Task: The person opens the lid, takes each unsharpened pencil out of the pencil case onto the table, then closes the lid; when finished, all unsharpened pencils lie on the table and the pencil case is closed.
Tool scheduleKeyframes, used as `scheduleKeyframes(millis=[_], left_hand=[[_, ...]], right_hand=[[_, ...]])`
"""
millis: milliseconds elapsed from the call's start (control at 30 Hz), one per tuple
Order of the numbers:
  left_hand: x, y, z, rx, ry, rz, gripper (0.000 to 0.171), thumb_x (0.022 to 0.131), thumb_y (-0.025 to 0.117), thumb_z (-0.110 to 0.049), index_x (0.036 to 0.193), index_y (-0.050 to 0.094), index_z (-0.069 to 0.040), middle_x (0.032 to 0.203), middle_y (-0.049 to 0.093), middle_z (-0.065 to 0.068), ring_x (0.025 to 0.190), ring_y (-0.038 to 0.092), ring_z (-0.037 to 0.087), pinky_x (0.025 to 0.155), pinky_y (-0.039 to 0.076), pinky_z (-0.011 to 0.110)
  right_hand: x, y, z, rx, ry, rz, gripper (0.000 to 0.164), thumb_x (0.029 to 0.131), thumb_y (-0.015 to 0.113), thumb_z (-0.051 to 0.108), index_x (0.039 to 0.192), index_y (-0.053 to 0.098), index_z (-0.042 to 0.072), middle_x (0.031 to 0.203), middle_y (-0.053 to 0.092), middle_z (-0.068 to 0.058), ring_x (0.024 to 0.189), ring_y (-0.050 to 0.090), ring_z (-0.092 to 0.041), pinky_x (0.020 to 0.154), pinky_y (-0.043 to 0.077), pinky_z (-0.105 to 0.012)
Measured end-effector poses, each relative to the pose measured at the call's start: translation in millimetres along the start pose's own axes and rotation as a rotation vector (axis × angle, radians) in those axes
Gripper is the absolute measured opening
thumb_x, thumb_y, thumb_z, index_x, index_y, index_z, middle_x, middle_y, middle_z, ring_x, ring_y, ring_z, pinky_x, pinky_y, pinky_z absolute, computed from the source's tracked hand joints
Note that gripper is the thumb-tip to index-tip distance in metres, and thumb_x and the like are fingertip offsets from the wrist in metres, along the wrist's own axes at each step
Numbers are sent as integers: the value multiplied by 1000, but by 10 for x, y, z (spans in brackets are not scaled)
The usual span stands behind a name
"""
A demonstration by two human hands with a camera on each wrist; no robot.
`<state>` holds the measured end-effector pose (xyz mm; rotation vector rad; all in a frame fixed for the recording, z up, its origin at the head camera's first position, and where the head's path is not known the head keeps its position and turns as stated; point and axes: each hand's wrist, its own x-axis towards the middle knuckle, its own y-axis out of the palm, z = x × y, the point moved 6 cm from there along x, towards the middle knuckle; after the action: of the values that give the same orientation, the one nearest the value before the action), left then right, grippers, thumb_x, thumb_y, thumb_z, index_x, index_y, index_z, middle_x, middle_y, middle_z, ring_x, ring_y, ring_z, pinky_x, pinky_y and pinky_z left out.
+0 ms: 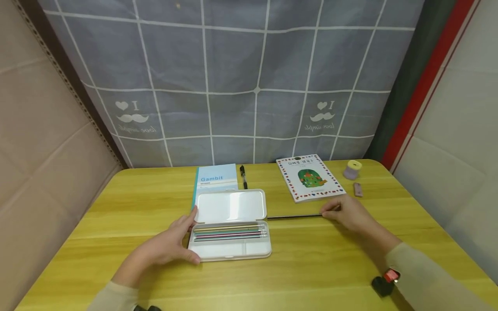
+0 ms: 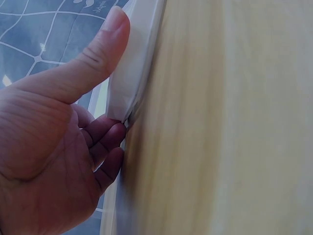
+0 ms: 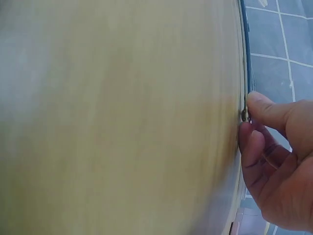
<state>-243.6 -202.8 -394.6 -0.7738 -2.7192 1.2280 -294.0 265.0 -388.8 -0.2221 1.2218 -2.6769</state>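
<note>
A white pencil case [image 1: 229,255] lies with its lid [image 1: 249,205] tipped back, and several coloured pencils [image 1: 229,233] rest side by side in its tray. My left hand [image 1: 177,242] grips the case's left end, thumb at the front corner and fingers toward the hinge. In the left wrist view, that hand [image 2: 63,132] has its curled fingertips at the case's corner. To the right, my right hand [image 1: 348,212] pinches one end of a slim black pencil [image 1: 293,216], which points toward the case. The right wrist view shows the pinch between thumb and fingertips [image 3: 255,139].
Behind the case lies a light blue notebook [image 1: 218,177], with a black pen [image 1: 243,177] beside it. A white illustrated book [image 1: 307,175] sits near the right hand. Farther right are a yellow-topped purple container [image 1: 352,169] and a small pinkish block [image 1: 358,190].
</note>
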Motion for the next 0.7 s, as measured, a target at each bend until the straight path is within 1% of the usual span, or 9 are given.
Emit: scheduleKeyframes(millis=[200,400,567,700], left_hand=[[2,-4,10,-10,-6,1,142,70,94,-42,166,-3,-2,141,46,17,137,38,39,117,25,67],[-1,2,13,-10,-3,-4,142,70,93,-42,166,-3,-2,142,46,18,139,36,42,118,24,68],[1,12,23,-15,2,-3,142,70,93,-41,166,-4,-2,141,47,17,139,36,42,117,23,69],[9,23,27,-13,8,1,142,71,93,-42,166,-5,-3,141,47,15,138,37,40,117,24,68]], right_hand=[[16,-46,-41,-65,32,-2,6,94,76,10,93,82,10,96,77,-3,87,63,-15,78,51,-35],[57,-103,-53,-122,48,-13,7,95,77,14,96,83,10,97,78,-4,88,65,-15,80,52,-36],[84,-120,-46,-135,39,-20,7,94,78,14,96,83,9,96,78,-5,90,66,-17,81,51,-39],[104,-113,-47,-156,8,-27,7,93,79,13,96,83,8,95,79,-6,89,66,-18,80,52,-39]])
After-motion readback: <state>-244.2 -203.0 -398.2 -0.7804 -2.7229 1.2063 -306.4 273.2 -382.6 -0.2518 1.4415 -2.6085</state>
